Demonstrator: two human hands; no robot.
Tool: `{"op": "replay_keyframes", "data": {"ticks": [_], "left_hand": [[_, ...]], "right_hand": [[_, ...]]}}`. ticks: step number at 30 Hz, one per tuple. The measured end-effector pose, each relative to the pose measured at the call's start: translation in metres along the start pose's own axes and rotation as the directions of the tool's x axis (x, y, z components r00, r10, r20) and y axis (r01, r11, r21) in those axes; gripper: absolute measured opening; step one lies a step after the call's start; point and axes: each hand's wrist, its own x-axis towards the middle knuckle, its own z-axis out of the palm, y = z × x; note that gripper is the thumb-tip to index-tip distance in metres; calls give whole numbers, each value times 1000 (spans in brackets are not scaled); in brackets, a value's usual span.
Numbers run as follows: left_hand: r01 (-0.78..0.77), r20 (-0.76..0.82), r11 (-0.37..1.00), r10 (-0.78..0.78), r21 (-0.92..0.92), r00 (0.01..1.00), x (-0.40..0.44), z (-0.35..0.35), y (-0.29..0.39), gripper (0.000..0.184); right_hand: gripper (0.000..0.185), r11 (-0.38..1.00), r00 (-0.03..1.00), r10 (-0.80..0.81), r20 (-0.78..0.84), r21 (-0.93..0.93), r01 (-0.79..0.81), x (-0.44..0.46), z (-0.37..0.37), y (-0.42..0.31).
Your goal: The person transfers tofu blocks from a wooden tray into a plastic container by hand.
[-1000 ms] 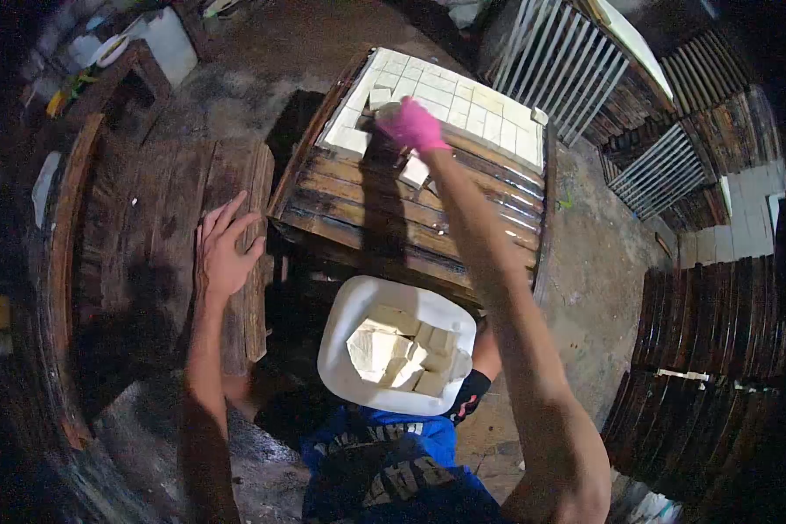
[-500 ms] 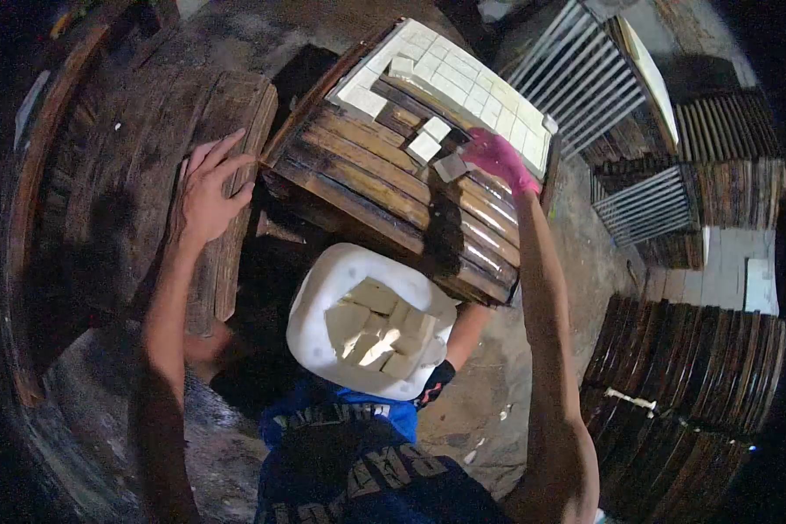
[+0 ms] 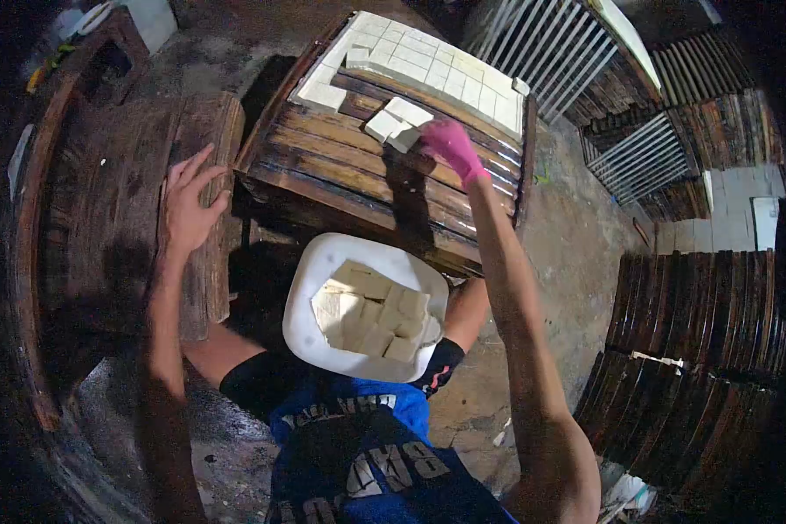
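My right hand (image 3: pixel 450 147), in a pink glove, closes on a pale block (image 3: pixel 403 137) lying in its shadow on a slatted wooden board. This block is beside two more white, tofu-like blocks (image 3: pixel 395 119), seemingly against them. Behind them, rows of white square-cut blocks (image 3: pixel 428 65) cover the far part of the slatted board (image 3: pixel 323 162). My bare left hand (image 3: pixel 192 203) rests with spread fingers on the edge of a dark wooden bench (image 3: pixel 131 227), holding nothing. A white plastic container with a cut-open top (image 3: pixel 301 297) sits at my lap, with several pale blocks (image 3: pixel 380 310) inside.
Metal-barred racks (image 3: pixel 541 52) and stacked wooden slatted boards (image 3: pixel 699 314) stand along the right side. Concrete floor (image 3: pixel 568 218) shows between them and the board. A wooden frame (image 3: pixel 39 192) borders the bench at the left.
My right hand has brought the shadowed block up to the two white blocks, closing the gap. My left hand stays on the bench edge. The whole view has shifted slightly.
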Motion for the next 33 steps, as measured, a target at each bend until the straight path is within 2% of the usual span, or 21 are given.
{"op": "replay_keyframes", "data": {"ticks": [2,3,4,5,8,10,12,13,14,17,19,21,22,24,26,28,29,31,32,33], "left_hand": [[9,-10,1000,-9,-14,1000,0,0,-6,40],[6,1,1000,-6,-6,1000,0,1,-7,40],[-6,12,1000,6,1,1000,1,0,-7,40],[-15,17,1000,15,7,1000,2,-2,-6,40],[-23,38,999,22,36,999,-3,-4,-2,40],[-64,9,998,64,17,998,0,-4,-5,39],[-73,23,996,72,54,997,-3,0,-6,39],[-64,-13,994,65,93,998,1,2,-7,38],[-69,-8,996,69,58,998,1,1,-7,38],[-74,3,996,74,57,997,2,2,-11,37],[-85,-16,993,86,76,996,2,1,-10,37],[-77,-15,995,78,71,997,-1,-4,-3,36],[-84,3,995,83,45,997,0,-5,3,36],[-137,3,983,138,122,990,4,3,-8,36],[-159,3,984,159,80,987,-2,10,-6,36],[-137,-34,987,140,89,990,6,1,-14,36],[-116,-6,990,117,82,993,4,1,-11,36],[-88,33,992,86,89,996,0,-2,-10,36],[-117,6,988,117,105,993,0,0,-10,39],[-149,-23,982,152,114,988,1,4,-9,41]], "right_hand": [[80,901,929,160,-333,-335,-275,5,4,-30],[80,905,932,162,-325,-327,-272,11,12,-32],[86,896,984,-20,-178,-440,-61,21,15,-35],[93,842,982,-190,-17,-516,154,25,19,-38],[89,765,991,-13,134,-636,96,22,33,-81],[84,759,991,33,131,-649,61,57,46,-74],[80,761,984,115,139,-649,3,47,54,-57],[76,744,984,107,141,-668,14,45,47,-58],[72,726,984,98,148,-687,31,41,43,-60],[74,795,989,45,143,-604,51,18,30,-56],[77,793,993,27,115,-607,49,26,30,-52],[79,752,969,91,229,-654,84,31,29,-52],[80,825,980,119,159,-565,-9,60,47,-12],[82,879,974,227,-29,-424,-217,94,68,17],[82,882,951,277,-137,-356,-309,64,71,-10],[79,910,906,376,-195,-105,-400,48,62,-35],[78,913,934,331,-132,-205,-352,37,49,-45],[79,830,980,137,142,-557,-35,-3,28,-62],[79,786,970,82,230,-613,79,-18,18,-62],[76,815,972,55,226,-572,87,-23,11,-48]]}}
